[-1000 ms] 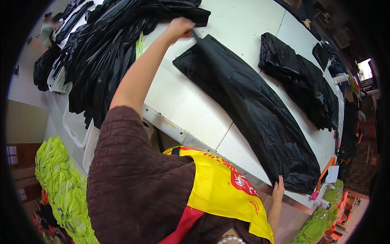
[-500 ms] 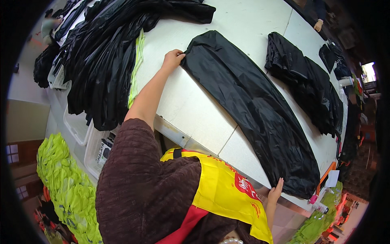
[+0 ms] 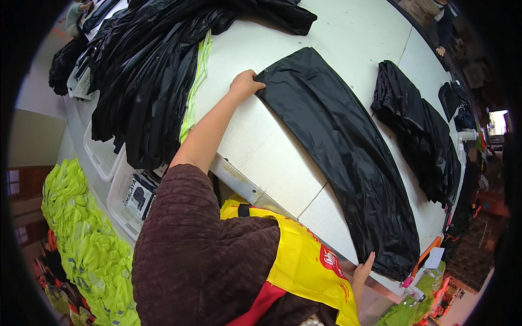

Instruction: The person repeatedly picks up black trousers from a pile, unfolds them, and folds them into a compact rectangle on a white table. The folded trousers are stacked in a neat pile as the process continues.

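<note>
A long black shiny garment (image 3: 348, 157) lies stretched flat across the white table (image 3: 261, 146). My left hand (image 3: 246, 84) grips its far left corner with closed fingers. My right hand (image 3: 363, 269) holds the garment's near right end at the table's front edge. My brown sleeve and a yellow apron fill the lower middle of the view.
A big heap of black garments with a yellow-green strip (image 3: 157, 70) covers the table's left end. Another black pile (image 3: 418, 130) lies at the right. White baskets (image 3: 122, 195) and neon yellow-green vests (image 3: 87, 244) sit below left. Someone else's hand (image 3: 439, 50) shows far back.
My left hand has drawn the garment's corner toward me and to the left, stretching the garment flatter on the table. My right hand stays at the near end.
</note>
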### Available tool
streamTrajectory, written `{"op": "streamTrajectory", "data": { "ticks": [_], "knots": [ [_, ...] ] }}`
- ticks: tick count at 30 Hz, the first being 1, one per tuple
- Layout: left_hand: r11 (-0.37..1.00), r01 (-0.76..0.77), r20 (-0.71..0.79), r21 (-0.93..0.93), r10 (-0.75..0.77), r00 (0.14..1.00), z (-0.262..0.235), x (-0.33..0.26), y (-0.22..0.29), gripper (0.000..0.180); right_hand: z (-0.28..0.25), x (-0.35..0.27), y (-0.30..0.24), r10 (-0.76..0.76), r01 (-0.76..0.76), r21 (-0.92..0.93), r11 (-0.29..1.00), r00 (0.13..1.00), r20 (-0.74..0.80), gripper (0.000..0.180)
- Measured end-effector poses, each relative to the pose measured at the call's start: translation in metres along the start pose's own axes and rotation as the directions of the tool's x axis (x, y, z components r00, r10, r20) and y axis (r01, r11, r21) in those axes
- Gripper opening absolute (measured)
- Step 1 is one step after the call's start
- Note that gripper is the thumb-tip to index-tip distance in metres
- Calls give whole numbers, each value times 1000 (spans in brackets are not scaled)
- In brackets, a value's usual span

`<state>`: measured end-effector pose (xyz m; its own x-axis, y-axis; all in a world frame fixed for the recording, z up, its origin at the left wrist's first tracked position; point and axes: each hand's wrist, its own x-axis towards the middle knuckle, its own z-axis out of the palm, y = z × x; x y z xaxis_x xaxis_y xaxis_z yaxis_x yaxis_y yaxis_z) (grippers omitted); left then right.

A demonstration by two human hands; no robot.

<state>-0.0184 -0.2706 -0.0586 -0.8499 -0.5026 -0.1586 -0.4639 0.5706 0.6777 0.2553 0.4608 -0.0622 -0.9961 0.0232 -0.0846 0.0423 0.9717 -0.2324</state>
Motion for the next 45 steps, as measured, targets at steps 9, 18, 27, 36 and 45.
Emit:
{"op": "streamTrajectory", "data": {
  "ticks": [9,18,27,36,45],
  "knots": [
    [927,-374,-478,-16,321,818,46,-65,10,13,-56,63,-87,438,-130,-546,827,758,483,50],
    [892,-450,-505,36,405,762,50,-80,9,23,-1,164,-346,-632,618,141,773,769,95,52],
    [781,-606,-404,-151,510,759,21,-110,16,17,64,198,-422,-802,805,-49,591,593,63,43],
    [999,-22,-237,-40,12,972,0,-55,14,24,75,188,-411,-767,769,11,639,639,-59,46],
    [896,-439,-563,-65,330,757,35,-87,25,6,48,223,-454,-526,309,661,684,837,153,37]
  ]
}}
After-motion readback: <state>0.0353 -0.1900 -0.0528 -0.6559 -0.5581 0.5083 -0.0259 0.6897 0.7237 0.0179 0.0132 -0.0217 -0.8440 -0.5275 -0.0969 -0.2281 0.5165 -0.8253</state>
